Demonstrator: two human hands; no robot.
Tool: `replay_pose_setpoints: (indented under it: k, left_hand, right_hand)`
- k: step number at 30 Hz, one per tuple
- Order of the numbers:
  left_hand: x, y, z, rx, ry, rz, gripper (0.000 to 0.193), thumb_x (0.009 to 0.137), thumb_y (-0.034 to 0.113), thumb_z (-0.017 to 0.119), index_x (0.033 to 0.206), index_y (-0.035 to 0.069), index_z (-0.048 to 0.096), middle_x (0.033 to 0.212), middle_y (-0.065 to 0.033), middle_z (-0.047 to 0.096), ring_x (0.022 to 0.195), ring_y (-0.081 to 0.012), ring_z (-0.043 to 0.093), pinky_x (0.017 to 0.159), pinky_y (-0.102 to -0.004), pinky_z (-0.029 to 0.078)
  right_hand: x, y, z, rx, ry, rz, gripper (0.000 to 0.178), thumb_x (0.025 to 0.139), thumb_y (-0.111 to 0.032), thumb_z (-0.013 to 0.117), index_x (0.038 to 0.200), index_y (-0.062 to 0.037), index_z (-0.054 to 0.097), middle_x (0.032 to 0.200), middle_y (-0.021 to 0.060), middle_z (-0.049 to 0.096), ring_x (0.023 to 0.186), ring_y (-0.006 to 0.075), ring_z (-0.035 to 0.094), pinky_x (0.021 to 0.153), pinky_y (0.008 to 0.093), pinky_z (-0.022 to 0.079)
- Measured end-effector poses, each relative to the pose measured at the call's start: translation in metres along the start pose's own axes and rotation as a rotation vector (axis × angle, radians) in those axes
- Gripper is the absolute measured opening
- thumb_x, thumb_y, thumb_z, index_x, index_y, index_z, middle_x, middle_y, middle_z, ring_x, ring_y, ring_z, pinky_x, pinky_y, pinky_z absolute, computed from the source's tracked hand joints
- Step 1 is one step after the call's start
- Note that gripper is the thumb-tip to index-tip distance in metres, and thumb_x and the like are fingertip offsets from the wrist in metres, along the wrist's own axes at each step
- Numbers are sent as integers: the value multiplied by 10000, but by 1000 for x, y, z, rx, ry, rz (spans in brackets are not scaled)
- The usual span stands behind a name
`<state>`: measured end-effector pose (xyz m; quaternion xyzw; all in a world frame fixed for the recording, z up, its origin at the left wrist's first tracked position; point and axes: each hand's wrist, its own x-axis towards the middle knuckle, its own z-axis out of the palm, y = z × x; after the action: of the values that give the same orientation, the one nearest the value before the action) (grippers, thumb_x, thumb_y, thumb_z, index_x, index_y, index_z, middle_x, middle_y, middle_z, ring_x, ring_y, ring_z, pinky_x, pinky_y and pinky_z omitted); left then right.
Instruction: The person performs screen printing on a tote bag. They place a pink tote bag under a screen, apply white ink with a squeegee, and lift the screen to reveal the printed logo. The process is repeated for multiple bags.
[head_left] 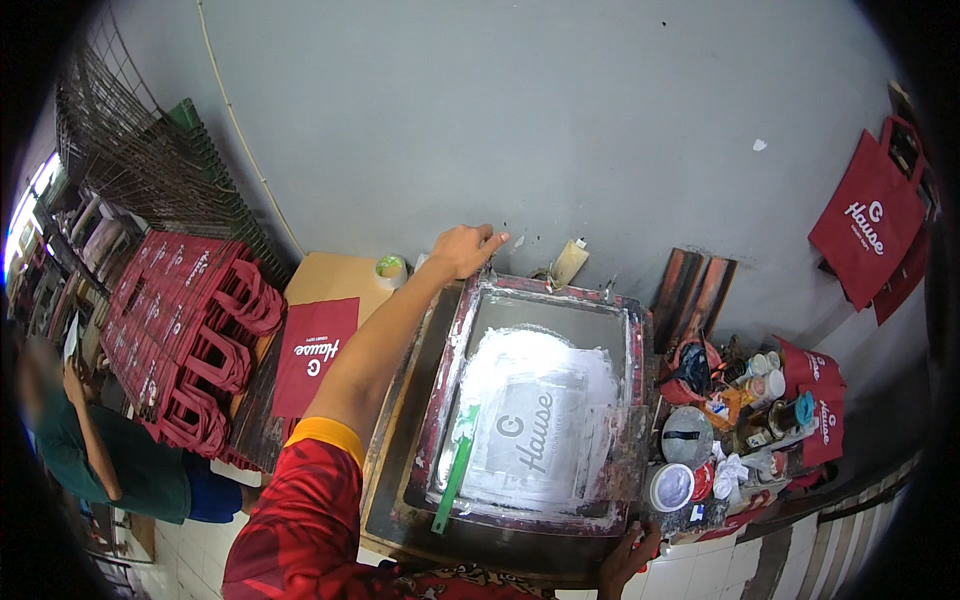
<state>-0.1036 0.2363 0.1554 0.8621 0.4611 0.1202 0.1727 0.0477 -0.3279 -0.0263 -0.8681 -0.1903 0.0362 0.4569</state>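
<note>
A screen-printing frame [434, 430] lies on a wooden board in front of me, its mesh smeared with white ink around a printed design. A green squeegee [455, 470] with white ink on its end rests on the mesh's left side. My left hand [465, 250] reaches to the frame's far left corner beside the wall; its fingers are bent, and whatever is under them is hidden. At the near right corner, my right hand [628, 555] has its fingers curled at the frame's edge. A dark red bag [318, 345] lies flat left of my forearm.
Stacked dark red bags [190, 330] stand at the left, below wire racks [150, 140]. A tape roll [390, 270] sits on cardboard. Jars and an ink tub [672, 487] crowd the right side. A person in a green shirt [130, 460] is at far left. Red bags [870, 220] hang right.
</note>
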Motion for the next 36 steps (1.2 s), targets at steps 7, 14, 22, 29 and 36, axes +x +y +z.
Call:
replay_pose_setpoints:
  k: [7, 14, 22, 29, 36]
  left_hand:
    - [44, 2, 88, 207, 282, 766, 496, 1066, 425, 482, 1361, 35, 564, 1181, -188, 709, 1172, -339, 633, 1028, -490, 452]
    - [78, 21, 80, 99, -309, 587, 540, 1074, 474, 451, 1431, 75, 521, 1262, -217, 681, 1137, -422, 648, 1007, -518, 479]
    - [97, 15, 64, 181, -451, 638, 502, 1069, 563, 393, 1332, 170, 562, 1158, -174, 713, 1034, -432, 678, 932, -528, 522]
    - [116, 4, 77, 377, -281, 871, 553, 1045, 624, 368, 1126, 116, 572, 1023, -156, 706, 984, -430, 672, 905, -532, 529]
    - [99, 17, 92, 515, -222, 641, 572, 1074, 512, 413, 882, 30, 654, 912, -233, 715, 926, -424, 695, 871, -532, 545]
  right_hand:
    - [4, 6, 3, 28, -21, 43, 369, 1082, -207, 523, 1334, 61, 512, 1288, 204, 574, 1214, 321, 538, 1056, 427, 409]
    - [4, 5, -1, -166, -40, -2, 528, 1045, -312, 567, 1432, 37, 482, 1377, 331, 530, 1253, 510, 477, 1143, 583, 282]
    - [5, -12, -2, 44, -120, 81, 567, 1065, -415, 565, 1378, 54, 509, 1280, 218, 579, 1176, 339, 563, 1004, 459, 483]
    - [4, 33, 1, 1, -146, 11, 584, 1056, -447, 570, 1366, 46, 524, 1287, 201, 569, 1199, 335, 557, 1021, 464, 481]
    - [5, -9, -3, 36, -141, 86, 424, 1064, -280, 548, 1326, 53, 528, 1273, 195, 578, 1193, 318, 542, 1046, 433, 429]
